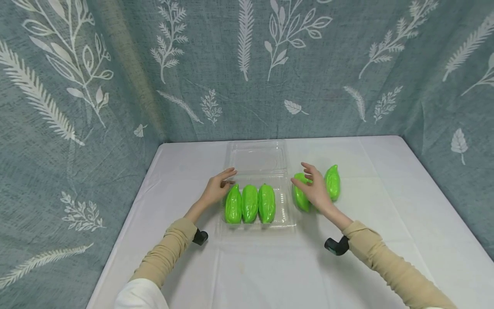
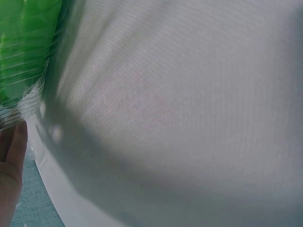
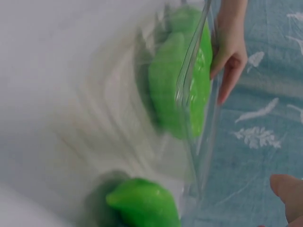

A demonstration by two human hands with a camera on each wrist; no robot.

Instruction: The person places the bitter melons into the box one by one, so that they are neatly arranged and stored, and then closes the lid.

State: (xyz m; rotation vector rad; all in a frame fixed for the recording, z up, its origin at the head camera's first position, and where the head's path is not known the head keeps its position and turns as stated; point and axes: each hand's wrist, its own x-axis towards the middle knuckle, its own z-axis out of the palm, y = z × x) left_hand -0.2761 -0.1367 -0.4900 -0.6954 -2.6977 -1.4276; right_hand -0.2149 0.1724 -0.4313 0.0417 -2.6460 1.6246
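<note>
A clear plastic box [image 1: 285,206] holds three bright green, glossy, ribbed, elongated fruit-like pieces [image 1: 250,204] side by side. My left hand [image 1: 216,189] is at the box's upper left corner, fingers extended along its wall; a fingertip meets the box's edge in the left wrist view. Right of the box, my right hand [image 1: 317,189] hovers with thumb and fingers spread, holding nothing. It partly covers a loose green piece [image 1: 300,198]. Another green piece [image 1: 332,182] lies just beyond this hand, to its right.
The box's clear lid [image 1: 256,155] is folded back flat, away from me. A white cloth [image 1: 266,270] covers the table. Behind and at both sides hangs a blue-green curtain [image 1: 247,107] with a white leaf print.
</note>
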